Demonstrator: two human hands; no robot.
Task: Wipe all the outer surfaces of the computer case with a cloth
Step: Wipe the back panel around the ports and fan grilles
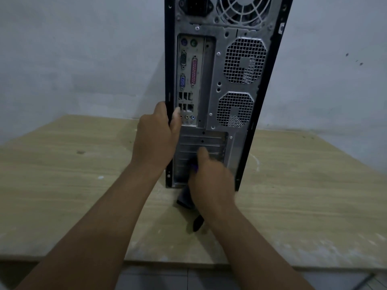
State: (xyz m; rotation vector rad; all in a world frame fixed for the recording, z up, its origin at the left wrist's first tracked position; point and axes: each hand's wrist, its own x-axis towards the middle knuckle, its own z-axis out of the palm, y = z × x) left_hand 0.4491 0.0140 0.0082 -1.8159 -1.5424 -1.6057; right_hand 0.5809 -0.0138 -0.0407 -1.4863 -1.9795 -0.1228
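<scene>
Computer case (226, 84) upright between both hands.

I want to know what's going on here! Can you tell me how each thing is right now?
computer case: upright on the table, back panel facing the camera.
left hand: gripping the case's left edge.
right hand: blurred, pressing a dark cloth low on the back panel.
cloth: hanging down onto the table.
table: dusty, bearing the case.

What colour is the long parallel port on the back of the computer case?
Pink-magenta; the parallel port shows clearly in the head view.
</scene>
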